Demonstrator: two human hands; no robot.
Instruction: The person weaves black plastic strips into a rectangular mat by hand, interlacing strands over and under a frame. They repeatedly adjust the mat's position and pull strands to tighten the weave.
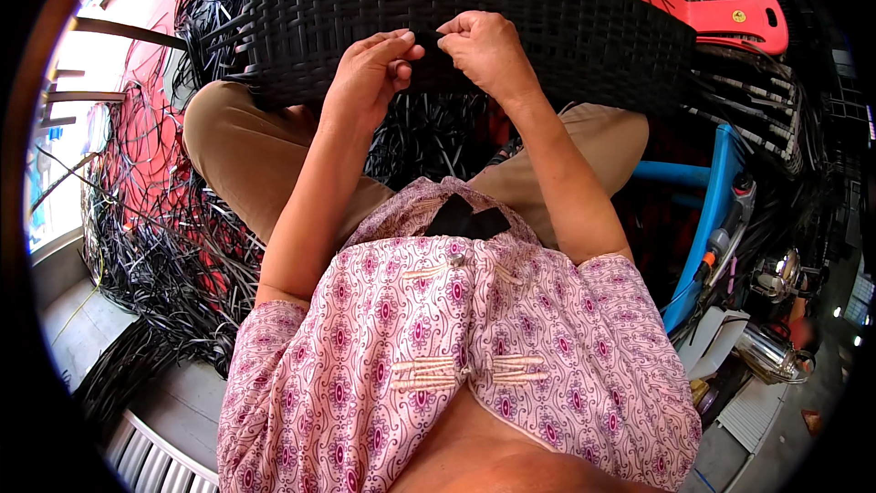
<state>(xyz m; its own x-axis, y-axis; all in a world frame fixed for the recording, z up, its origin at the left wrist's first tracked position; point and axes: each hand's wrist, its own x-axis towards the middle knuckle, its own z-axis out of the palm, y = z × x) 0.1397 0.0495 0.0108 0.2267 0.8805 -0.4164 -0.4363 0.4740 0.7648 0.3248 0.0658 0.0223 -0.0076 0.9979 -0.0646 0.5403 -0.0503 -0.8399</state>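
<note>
While the woven black panel rests across the knees, left hand and right hand both pinch one black strip at its edge.

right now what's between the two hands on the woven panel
In the head view, a short black strip spans the gap between left hand and right hand, over the black woven panel.

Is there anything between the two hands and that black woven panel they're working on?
Nothing visible. The left hand and right hand already rest on the black woven panel, fingers pinched together at its near edge, apparently on a thin black strand too small to make out. The loose black strips lie below, off to the side.
</note>
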